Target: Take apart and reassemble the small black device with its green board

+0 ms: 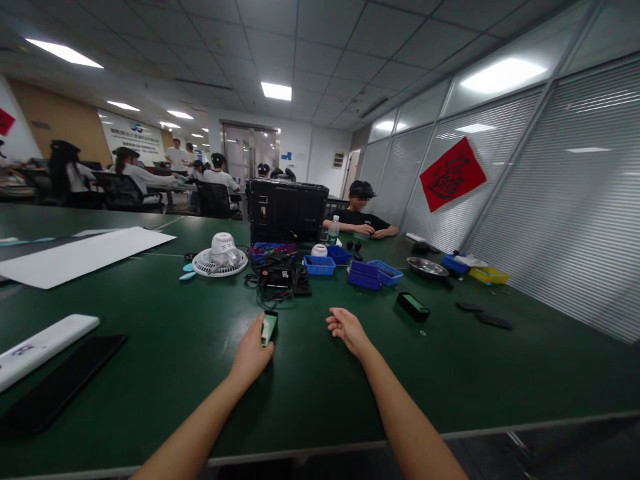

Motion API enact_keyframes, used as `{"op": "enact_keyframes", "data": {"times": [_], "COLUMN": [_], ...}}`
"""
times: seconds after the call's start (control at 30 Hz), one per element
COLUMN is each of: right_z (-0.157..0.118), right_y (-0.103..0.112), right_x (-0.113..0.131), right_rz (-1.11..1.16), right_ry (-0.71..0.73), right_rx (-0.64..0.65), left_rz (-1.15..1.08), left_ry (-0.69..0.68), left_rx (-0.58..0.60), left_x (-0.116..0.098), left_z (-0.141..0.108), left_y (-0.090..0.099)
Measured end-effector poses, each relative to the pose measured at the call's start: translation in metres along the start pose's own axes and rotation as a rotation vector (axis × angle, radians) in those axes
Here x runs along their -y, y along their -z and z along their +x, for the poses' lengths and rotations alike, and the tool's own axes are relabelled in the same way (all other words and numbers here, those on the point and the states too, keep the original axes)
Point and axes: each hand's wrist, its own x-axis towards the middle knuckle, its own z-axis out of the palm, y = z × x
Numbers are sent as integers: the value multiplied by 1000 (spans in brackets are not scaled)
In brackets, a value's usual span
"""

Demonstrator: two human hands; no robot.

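Observation:
My left hand [253,353] is wrapped round a small black box with a pale green face [269,327], just above or on the green table. Fingers and thumb hide part of its sides. To the right, my right hand [346,329] hovers over the tabletop, palm turned inward. Its fingers are loosely curled and slightly apart, with nothing seen in them. A similar black box with a green top [413,307] rests on the table further right, apart from both hands. Beyond my hands lies a black power adapter [277,277] among tangled cables.
A white fan [220,260] lies back left, near blue bins [320,265] and a black monitor-like casing [289,208]. White and black long panels [65,373] lie at left. A metal bowl [428,267] and flat black pieces [494,321] are at right. A person [367,217] sits opposite.

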Motion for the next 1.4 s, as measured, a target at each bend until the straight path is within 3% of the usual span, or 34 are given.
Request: {"op": "enact_keyframes", "data": {"times": [0.33, 0.57, 0.77, 0.93, 1.13, 1.23, 1.33, 1.4], "right_z": [-1, 4, 2, 0, 0, 0, -1, -1], "right_y": [-1, 2, 1, 1, 0, -1, 0, 0], "right_x": [1, -5, -2, 0, -1, 0, 0, -1], "right_rz": [-39, -91, -131, -158, -176, -178, -187, -195], "right_ry": [-19, -6, -2, -10, 9, 12, 9, 17], "right_rx": [45, 64, 69, 72, 63, 56, 54, 52], "left_rz": [246, 189, 174, 268, 299, 303, 168, 86], "left_ry": [322, 431, 452, 488, 448, 336, 106, 50], "left_rx": [-92, -199, -193, -69, -42, 26, 121, 138], "left_x": [66, 109, 119, 110, 93, 80, 67, 61], "left_z": [2, 8, 7, 5, -1, -8, -15, -18], "left_y": [83, 113, 115, 118, 111, 95, 77, 69]}}
